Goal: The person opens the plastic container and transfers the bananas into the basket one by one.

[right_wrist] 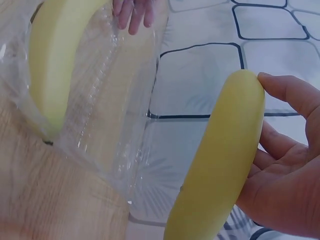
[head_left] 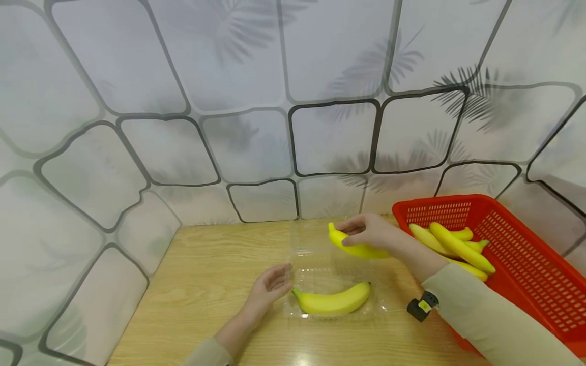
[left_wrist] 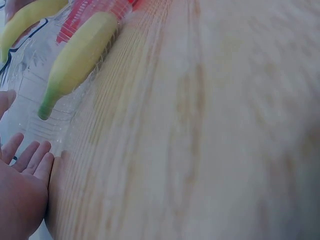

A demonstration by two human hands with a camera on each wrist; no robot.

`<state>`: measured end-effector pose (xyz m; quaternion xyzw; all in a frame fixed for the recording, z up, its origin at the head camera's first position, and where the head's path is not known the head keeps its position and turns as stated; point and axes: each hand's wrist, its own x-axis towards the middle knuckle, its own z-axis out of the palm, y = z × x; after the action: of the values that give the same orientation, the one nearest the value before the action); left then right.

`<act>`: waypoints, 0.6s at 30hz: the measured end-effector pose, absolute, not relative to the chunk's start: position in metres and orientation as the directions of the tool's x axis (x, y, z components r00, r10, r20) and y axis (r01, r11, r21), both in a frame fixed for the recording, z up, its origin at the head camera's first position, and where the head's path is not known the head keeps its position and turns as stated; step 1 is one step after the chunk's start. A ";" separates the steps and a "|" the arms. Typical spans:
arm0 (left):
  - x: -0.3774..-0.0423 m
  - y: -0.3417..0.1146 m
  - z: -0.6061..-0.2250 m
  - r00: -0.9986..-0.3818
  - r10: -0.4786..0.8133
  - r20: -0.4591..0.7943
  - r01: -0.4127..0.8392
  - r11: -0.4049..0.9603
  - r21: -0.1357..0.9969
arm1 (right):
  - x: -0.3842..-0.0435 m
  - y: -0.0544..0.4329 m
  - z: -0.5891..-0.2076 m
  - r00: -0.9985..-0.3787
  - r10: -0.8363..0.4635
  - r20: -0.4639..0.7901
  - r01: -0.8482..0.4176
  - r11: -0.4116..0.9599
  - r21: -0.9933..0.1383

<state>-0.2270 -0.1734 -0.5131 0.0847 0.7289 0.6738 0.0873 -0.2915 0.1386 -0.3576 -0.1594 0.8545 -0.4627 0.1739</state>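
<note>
Over the back part of a clear plastic clamshell box (head_left: 311,269), my right hand (head_left: 373,235) grips a yellow banana (head_left: 361,250) between thumb and fingers. In the right wrist view this banana (right_wrist: 217,160) hangs tilted above the box. A second banana (head_left: 334,301), greenish at its stem end, lies in the front part of the box. My left hand (head_left: 270,287) is at the box's left side, its fingers relaxed and fingertips right at the plastic edge. The left wrist view shows the left palm (left_wrist: 22,195) turned up beside the box, holding nothing.
A red plastic basket (head_left: 526,239) stands on the right of the wooden table (head_left: 206,274), under my right forearm. Several bananas (head_left: 462,249) lie in its left part. A patterned wall covering (head_left: 256,147) rises directly behind the table.
</note>
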 end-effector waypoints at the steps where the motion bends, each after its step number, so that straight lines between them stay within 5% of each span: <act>1: -0.227 -0.173 -0.513 -0.970 0.242 -0.013 0.005 0.075 0.997 | -0.292 0.141 -0.356 -0.891 -0.431 -0.143 -0.118 0.524 -0.843; 18: -0.227 -0.172 -0.514 -0.972 0.233 -0.019 -0.001 0.078 0.997 | -0.293 0.183 -0.333 -0.915 -0.392 -0.092 -0.175 0.592 -0.787</act>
<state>-0.2271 -0.1723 -0.5137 0.0795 0.7291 0.6742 0.0869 -0.2931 0.1826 -0.3334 -0.1605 0.8829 -0.4220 0.1287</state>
